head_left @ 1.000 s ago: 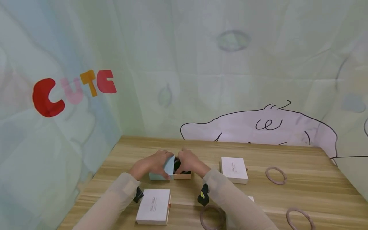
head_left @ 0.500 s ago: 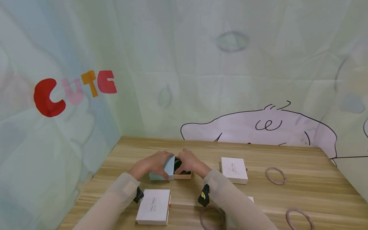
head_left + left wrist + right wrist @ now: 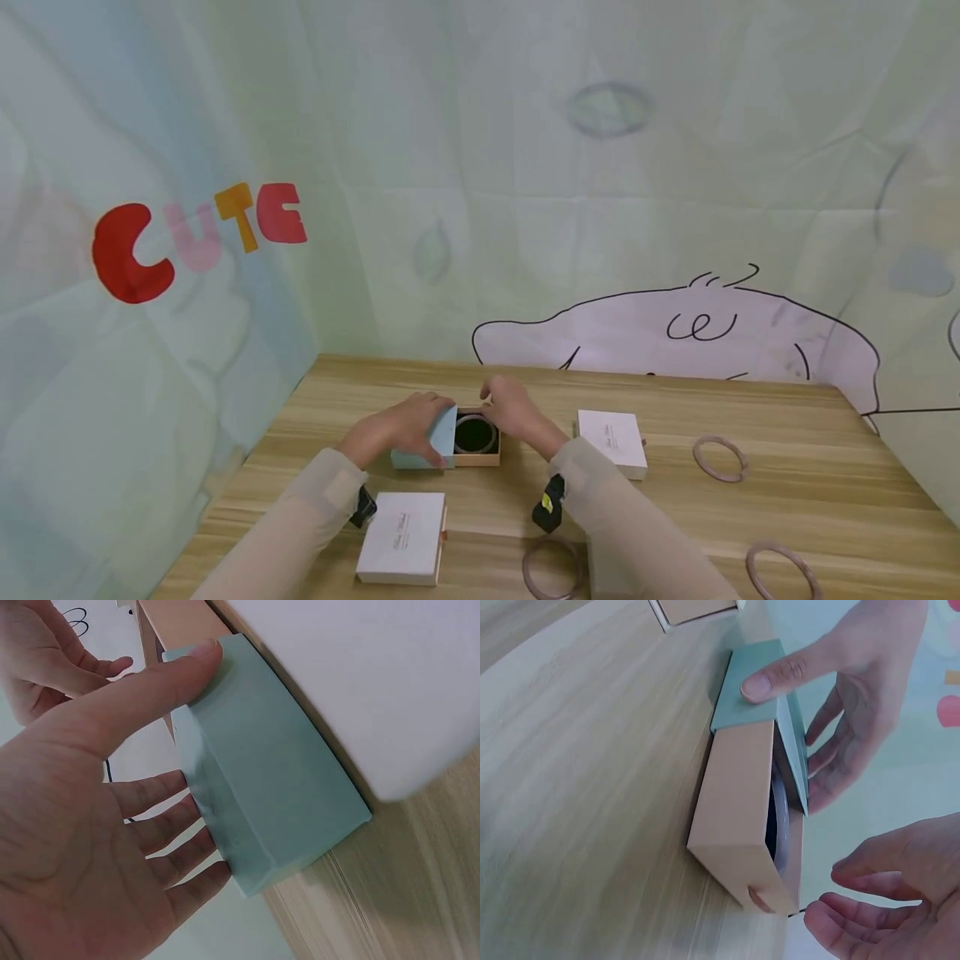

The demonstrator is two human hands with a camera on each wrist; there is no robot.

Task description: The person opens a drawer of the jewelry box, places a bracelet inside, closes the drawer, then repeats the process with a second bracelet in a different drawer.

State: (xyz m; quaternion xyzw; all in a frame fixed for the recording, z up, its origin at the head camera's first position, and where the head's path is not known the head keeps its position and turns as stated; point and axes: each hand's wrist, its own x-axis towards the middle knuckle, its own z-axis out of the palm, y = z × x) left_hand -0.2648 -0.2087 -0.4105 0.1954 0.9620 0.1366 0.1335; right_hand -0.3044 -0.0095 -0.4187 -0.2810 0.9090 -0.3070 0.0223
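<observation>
A drawer-style gift box lies on the table, its light blue-green sleeve (image 3: pixel 444 437) partly off a peach inner tray (image 3: pixel 477 460). Inside the dark-lined tray is a bangle (image 3: pixel 781 825). My left hand (image 3: pixel 408 423) grips the sleeve, thumb on the near side and fingers on the opposite side, as the left wrist view (image 3: pixel 112 802) shows. By the tray's right end is my right hand (image 3: pixel 517 412), its fingers loosely bent and holding nothing. The right wrist view shows a gap between these fingers and the tray.
One white box (image 3: pixel 402 537) lies front left, another white box (image 3: pixel 611 442) to the right. Bangles lie on the wooden table: a far-right bangle (image 3: pixel 720 458), a front-right bangle (image 3: pixel 783 571) and a front-middle bangle (image 3: pixel 553 568). My right sleeve partly covers a pale box (image 3: pixel 609 571).
My right hand has drawn back to the right from the tray, uncovering the bangle inside. My left hand keeps its grip on the sleeve.
</observation>
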